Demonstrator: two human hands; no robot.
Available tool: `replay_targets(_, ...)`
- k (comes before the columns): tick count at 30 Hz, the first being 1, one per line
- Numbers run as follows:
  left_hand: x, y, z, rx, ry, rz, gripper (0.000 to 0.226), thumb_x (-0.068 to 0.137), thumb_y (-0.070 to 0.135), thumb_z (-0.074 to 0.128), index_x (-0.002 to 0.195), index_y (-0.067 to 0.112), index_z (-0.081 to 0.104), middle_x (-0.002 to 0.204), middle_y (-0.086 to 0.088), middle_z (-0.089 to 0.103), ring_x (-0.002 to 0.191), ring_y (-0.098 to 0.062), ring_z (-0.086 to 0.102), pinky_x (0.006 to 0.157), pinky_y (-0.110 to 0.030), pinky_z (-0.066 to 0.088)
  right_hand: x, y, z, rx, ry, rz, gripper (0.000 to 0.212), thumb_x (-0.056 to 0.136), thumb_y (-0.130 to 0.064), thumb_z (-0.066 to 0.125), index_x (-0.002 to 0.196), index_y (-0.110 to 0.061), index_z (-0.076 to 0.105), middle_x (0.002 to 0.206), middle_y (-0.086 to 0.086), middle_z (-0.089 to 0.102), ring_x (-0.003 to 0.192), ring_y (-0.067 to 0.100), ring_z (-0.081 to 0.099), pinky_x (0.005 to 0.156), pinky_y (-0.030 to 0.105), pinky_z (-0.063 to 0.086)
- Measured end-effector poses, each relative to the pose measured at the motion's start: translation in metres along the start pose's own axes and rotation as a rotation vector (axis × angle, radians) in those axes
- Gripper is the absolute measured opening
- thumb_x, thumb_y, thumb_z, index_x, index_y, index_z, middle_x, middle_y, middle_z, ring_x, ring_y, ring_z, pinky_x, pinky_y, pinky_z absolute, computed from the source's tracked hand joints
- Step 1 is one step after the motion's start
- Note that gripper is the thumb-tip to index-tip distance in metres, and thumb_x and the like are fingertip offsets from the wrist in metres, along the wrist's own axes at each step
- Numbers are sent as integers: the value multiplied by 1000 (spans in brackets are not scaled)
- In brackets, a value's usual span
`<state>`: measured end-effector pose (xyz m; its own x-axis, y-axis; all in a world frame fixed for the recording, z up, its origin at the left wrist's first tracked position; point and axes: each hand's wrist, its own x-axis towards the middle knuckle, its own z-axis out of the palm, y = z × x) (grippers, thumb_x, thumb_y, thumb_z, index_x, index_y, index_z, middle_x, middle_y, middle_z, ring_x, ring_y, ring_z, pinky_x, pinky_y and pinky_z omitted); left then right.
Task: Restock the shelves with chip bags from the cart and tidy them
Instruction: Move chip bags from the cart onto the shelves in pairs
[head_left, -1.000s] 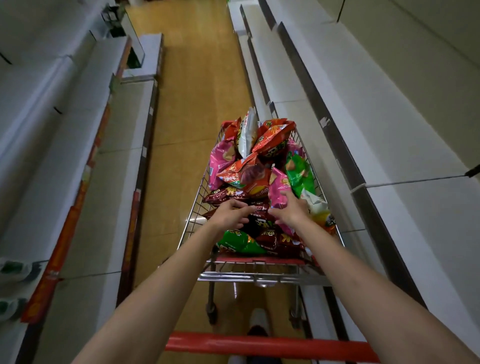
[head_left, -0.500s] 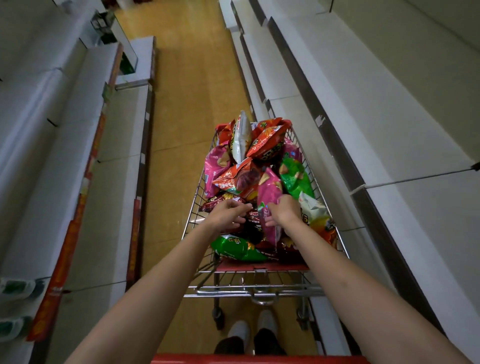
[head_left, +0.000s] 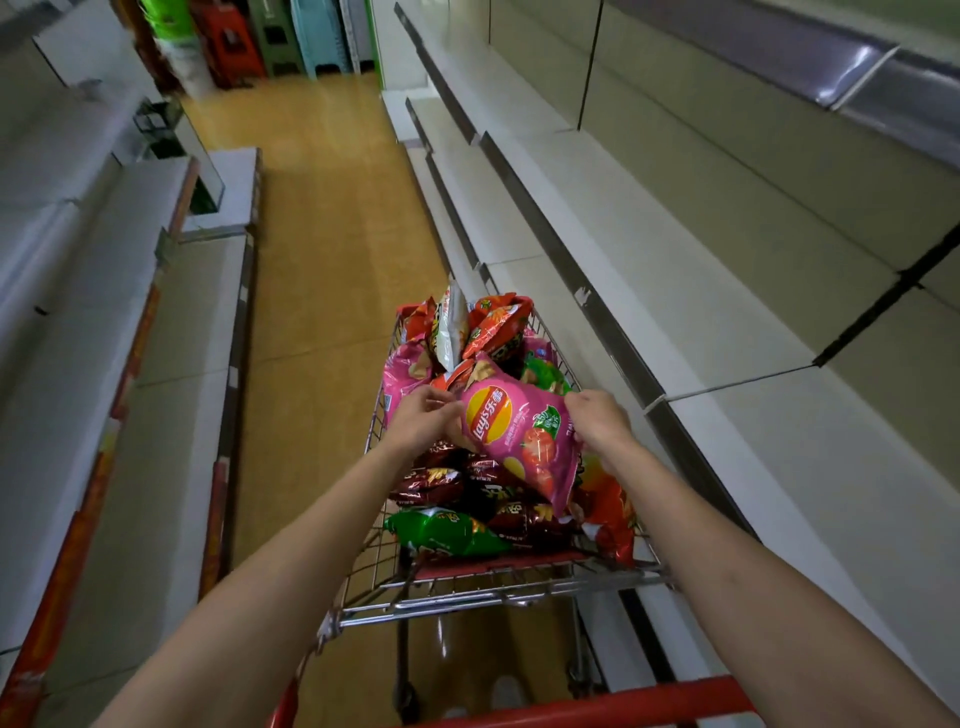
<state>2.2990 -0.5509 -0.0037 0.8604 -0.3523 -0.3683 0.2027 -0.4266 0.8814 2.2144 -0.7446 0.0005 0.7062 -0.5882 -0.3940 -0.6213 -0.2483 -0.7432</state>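
Head camera view, looking forward and down a shop aisle over a wire shopping cart (head_left: 498, 597) heaped with chip bags. Both bare arms reach out over the cart. Between the hands is a pink chip bag (head_left: 519, 441), lifted clear above the pile and tilted, its yellow and red logo facing up. The left hand (head_left: 421, 423) pinches the bag's left edge with curled fingers (head_left: 441, 397). The right hand (head_left: 600, 421) grips the bag's right edge, its fingers wrapped out of sight under the foil.

Below the raised bag lie dark red bags, a green bag (head_left: 447, 532) near the cart's close end, and orange, white and more pink bags toward the far end. A red cart handle (head_left: 597, 709) crosses the bottom of the view.

Pale shelves (head_left: 727, 322) run along the right side of the aisle, just beside the cart, with no bags on them. More shelves (head_left: 104, 322) line the left side, well apart from the cart, edged with red and orange price strips. The floor (head_left: 322, 260) is yellowish wood tone. Coloured crates stand at the far end, too blurred to identify.

The step in hand appears to be picking a first bag out of the cart. Next, the bag likely needs carrying sideways to the near right shelf and setting upright, face out, without crushing it.
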Motion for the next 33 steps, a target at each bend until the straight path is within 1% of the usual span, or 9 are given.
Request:
replay_targets(2, -1, 8, -1, -11, 41, 15, 34, 91, 23, 64, 115, 5, 49, 108, -9, 57, 97, -20, 57, 72, -24, 46, -4, -5, -2, 31, -11, -7, 34, 99, -23, 40, 65, -17, 44, 56, 0, 41, 53, 16, 41, 57, 27, 34)
replay_targets(4, -5, 14, -1, -38, 31, -4, 64, 78, 48, 73, 117, 3, 49, 105, -8, 62, 95, -16, 60, 77, -26, 48, -9, -8, -3, 139, -34, 27, 29, 99, -20, 38, 73, -14, 49, 56, -1, 43, 47, 13, 41, 47, 24, 34)
replay_targets(7, -11, 16, 1, -125, -158, -98, 103, 58, 74, 73, 136, 14, 43, 130, -5, 57, 120, -24, 54, 99, -41, 45, -18, -13, -2, 428, -93, 85, 21, 99, -11, 35, 86, -9, 52, 57, 0, 46, 38, 6, 40, 34, 17, 32)
replay_targets(12, -20, 28, 22, -393, -334, -132, 82, 66, 65, 60, 131, 18, 47, 121, -6, 64, 112, -25, 60, 99, -48, 46, -31, -15, -6, 577, -182, 62, 20, 98, -7, 34, 89, -9, 51, 59, 0, 49, 40, 7, 42, 35, 16, 32)
replay_targets(16, -12, 27, 35, -536, -246, -122, 73, 69, 49, 71, 130, 16, 50, 115, -8, 69, 105, -27, 66, 93, -48, 51, -32, -5, -14, 494, -231, 39, 19, 100, -10, 39, 106, -8, 57, 79, 4, 62, 51, 12, 54, 43, 18, 42)
replay_targets(20, -4, 19, 41, -555, -165, -96, 46, 82, 29, 71, 122, 19, 52, 105, -6, 70, 91, -24, 68, 77, -39, 55, -17, 20, -23, 369, -108, 56, 22, 100, -19, 47, 116, -7, 54, 100, 8, 61, 59, 13, 55, 45, 18, 43)
replay_targets(24, 4, 7, 40, -488, -126, -118, 58, 77, 29, 76, 127, 16, 52, 111, -10, 69, 94, -27, 69, 74, -38, 57, 2, 51, -27, 126, 6, 70, 33, 94, -20, 59, 122, -4, 51, 101, 10, 60, 62, 13, 53, 43, 19, 42)
replay_targets(28, 6, -8, 38, -425, -145, -177, 82, 59, 34, 82, 131, 14, 48, 113, -11, 69, 98, -30, 69, 82, -44, 57, 18, 77, -18, -81, 2, 104, 65, 82, -36, 73, 132, -8, 41, 140, 14, 35, 107, 29, 57, 74, 39, 57)
replay_targets(33, 2, -19, 33, -348, -234, -280, 60, 66, 33, 76, 120, 16, 53, 102, -8, 73, 92, -26, 71, 75, -39, 58, 28, 89, 0, -213, -108, 131, 91, 75, -48, 76, 144, -13, 28, 146, 16, 23, 126, 34, 42, 98, 47, 46)
